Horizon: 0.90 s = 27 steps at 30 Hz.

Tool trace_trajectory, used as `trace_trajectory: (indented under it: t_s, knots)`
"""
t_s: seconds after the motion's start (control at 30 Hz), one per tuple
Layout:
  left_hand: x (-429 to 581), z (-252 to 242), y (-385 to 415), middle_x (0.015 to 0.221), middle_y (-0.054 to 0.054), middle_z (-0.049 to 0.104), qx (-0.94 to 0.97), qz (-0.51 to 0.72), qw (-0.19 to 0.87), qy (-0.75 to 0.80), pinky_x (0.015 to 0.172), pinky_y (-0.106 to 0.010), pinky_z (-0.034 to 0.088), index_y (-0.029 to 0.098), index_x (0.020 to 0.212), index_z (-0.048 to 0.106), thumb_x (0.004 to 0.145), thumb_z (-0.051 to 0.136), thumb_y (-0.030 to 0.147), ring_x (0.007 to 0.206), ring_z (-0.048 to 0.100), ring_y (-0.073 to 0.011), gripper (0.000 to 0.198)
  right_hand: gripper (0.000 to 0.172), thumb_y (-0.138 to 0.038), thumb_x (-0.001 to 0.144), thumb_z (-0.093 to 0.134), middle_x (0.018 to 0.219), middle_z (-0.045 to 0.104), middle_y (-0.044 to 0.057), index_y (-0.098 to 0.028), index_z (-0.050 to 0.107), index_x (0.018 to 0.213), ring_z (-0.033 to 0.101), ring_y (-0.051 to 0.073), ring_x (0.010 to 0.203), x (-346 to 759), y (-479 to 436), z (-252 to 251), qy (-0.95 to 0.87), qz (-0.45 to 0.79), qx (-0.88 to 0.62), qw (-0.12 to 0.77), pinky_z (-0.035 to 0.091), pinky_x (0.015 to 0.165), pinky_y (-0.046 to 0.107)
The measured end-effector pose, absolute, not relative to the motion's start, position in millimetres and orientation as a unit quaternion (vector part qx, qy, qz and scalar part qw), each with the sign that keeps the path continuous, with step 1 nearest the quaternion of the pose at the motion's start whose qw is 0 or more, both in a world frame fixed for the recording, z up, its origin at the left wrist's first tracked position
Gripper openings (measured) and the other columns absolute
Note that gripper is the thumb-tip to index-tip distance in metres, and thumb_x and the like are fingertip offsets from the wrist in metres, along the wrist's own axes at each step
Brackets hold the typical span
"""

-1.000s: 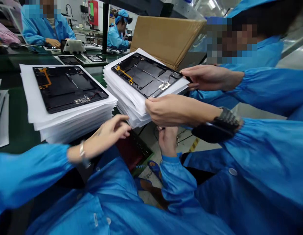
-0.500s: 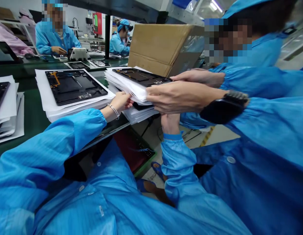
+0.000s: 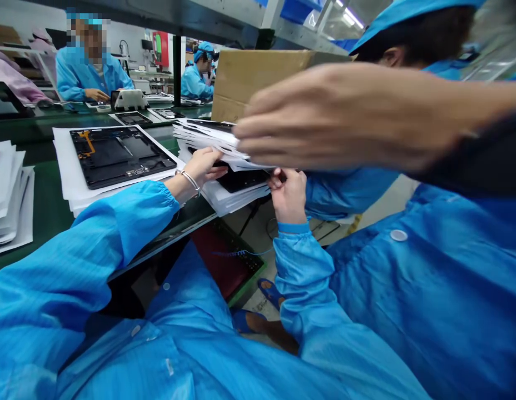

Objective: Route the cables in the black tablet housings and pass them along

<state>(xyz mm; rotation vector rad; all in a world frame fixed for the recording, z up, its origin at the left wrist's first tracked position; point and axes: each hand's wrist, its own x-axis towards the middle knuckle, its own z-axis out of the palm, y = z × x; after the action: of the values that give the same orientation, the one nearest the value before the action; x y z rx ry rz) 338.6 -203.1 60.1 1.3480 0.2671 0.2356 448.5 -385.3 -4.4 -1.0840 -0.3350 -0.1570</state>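
My left hand (image 3: 201, 168) grips the near-left edge of an upper stack of white paper sheets (image 3: 203, 138) with dark tablet housings between them. The curled fingers of my right hand (image 3: 289, 194) are at the near-right corner of that stack, partly hidden. Below the raised stack, a black tablet housing (image 3: 243, 180) lies on a lower pile of sheets (image 3: 233, 201). A co-worker's hand (image 3: 320, 119), blurred, passes in front and covers the upper stack's right side. To the left, an open black tablet housing (image 3: 122, 155) with an orange flex cable rests on another paper pile.
A cardboard box (image 3: 261, 75) stands behind the stacks. Another paper pile (image 3: 8, 200) is at the far left of the green table (image 3: 45, 194). A co-worker in blue (image 3: 449, 250) stands close on the right. Two people (image 3: 89, 72) sit across the table.
The co-worker's hands no longer grip the stack's right end; one has come nearer the camera. My right hand, hidden behind them before, now shows at the corner. A gap has widened under the upper stack.
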Motion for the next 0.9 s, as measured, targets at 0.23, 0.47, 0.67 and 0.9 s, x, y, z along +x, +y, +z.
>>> trace_trajectory:
  t_s: [0.23, 0.47, 0.67, 0.9]
  knots:
    - [336.0, 48.6, -205.7, 0.1, -0.002, 0.064, 0.628, 0.164, 0.752, 0.115, 0.083, -0.024, 0.051, 0.02, 0.09, 0.056, 0.089, 0.054, 0.023, 0.094, 0.065, -0.0133, 0.003, 0.039, -0.036, 0.069, 0.081, 0.058, 0.048, -0.009, -0.022, 0.044, 0.065, 0.031, 0.002, 0.041, 442.6, -379.7, 2.2, -0.173, -0.07, -0.474, 0.861, 0.023, 0.037, 0.018]
    - [319.2, 23.8, -215.6, 0.119, -0.003, 0.063, 0.682, 0.208, 0.7, 0.04, 0.089, -0.025, 0.051, 0.022, 0.092, 0.047, 0.097, 0.043, 0.03, 0.119, 0.062, -0.0164, 0.01, 0.039, -0.035, 0.071, 0.081, 0.06, 0.048, -0.009, -0.021, 0.045, 0.066, 0.031, 0.002, 0.043, 440.5, -375.4, 5.3, -0.173, -0.071, -0.466, 0.865, 0.024, 0.038, 0.018]
    - [329.9, 9.7, -205.8, 0.124, -0.007, 0.064, 0.783, 0.217, 0.58, -0.052, 0.115, -0.034, 0.038, 0.02, 0.104, 0.055, 0.085, 0.047, 0.01, 0.129, 0.055, -0.0198, 0.024, 0.037, -0.035, 0.068, 0.082, 0.059, 0.047, -0.009, -0.021, 0.048, 0.066, 0.033, 0.003, 0.044, 446.9, -379.9, 6.4, -0.171, -0.078, -0.478, 0.858, 0.024, 0.038, 0.018]
    - [325.5, -5.5, -197.0, 0.114, -0.014, 0.066, 0.874, 0.21, 0.43, -0.083, 0.116, -0.052, 0.036, 0.017, 0.108, 0.058, 0.083, 0.051, 0.012, 0.121, 0.058, -0.0334, 0.027, 0.042, -0.038, 0.072, 0.082, 0.06, 0.048, -0.008, -0.021, 0.044, 0.064, 0.033, 0.003, 0.043, 442.7, -381.2, 1.6, -0.193, -0.058, -0.517, 0.832, 0.025, 0.038, 0.019]
